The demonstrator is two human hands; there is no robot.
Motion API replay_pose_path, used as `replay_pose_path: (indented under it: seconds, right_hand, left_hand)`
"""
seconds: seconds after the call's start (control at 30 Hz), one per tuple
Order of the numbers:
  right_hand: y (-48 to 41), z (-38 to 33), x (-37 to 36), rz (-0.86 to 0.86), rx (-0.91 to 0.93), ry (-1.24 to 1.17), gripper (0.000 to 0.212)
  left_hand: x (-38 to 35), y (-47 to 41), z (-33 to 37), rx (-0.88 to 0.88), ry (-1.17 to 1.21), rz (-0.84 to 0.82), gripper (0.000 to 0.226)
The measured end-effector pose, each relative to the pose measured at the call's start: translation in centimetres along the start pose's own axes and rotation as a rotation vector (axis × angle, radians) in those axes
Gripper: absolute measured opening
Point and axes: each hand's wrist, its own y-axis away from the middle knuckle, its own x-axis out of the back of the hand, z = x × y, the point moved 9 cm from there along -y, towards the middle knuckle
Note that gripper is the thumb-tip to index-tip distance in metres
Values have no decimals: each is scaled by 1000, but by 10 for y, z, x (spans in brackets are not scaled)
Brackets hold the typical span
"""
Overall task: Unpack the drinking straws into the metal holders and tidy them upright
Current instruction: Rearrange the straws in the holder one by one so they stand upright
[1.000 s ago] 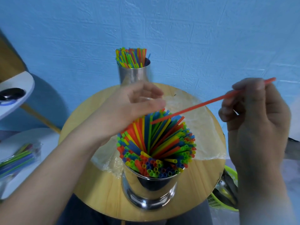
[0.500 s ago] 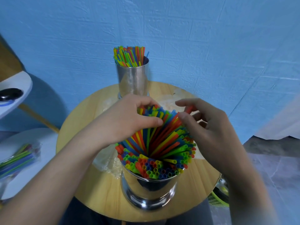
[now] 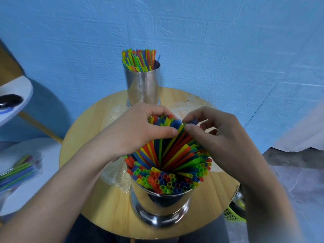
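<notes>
Over the near holder, in the head view, both hands meet at the far tops of the straws. The left hand curls round the far-left tips, its thumb laid across the near side of the bunch. The right hand pinches a few tips on the far-right side between thumb and forefinger, with its other fingers loosely bent behind. The two thumb tips lie just beside each other at the middle of the bunch.

The straws stand in the near holder, which sits at the front edge of the round table. Those closest to the person stand upright with their open ends showing. The rest fan out from the bottom of the holder and lean up and away towards the wall, so their long axis slants from the holder's middle to the hands. Both grips are therefore at the high, far end of the leaning straws. Setting them upright probably means drawing those tips back towards the person, over the holder's centre. Neither hand is better placed, since each covers its own half.

Behind them the far holder stands with its own straws fairly upright. A clear wrapper lies on the table, and a bag of straws lies off to the left.
</notes>
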Motion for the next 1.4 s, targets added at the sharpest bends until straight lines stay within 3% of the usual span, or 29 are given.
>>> replay_pose_path:
  seconds: [0.63, 1.03, 1.4]
  right_hand:
    - [2, -4, 1, 8, -6, 42, 11]
    - [6, -12, 6, 93, 63, -31, 9]
    - [8, -15, 2, 55, 99, -54, 7]
  left_hand:
    - [2, 2, 6, -73, 43, 36, 10]
    - [9, 3, 30, -265, -62, 86, 8]
    - [17, 10, 45, -373, -78, 168, 11]
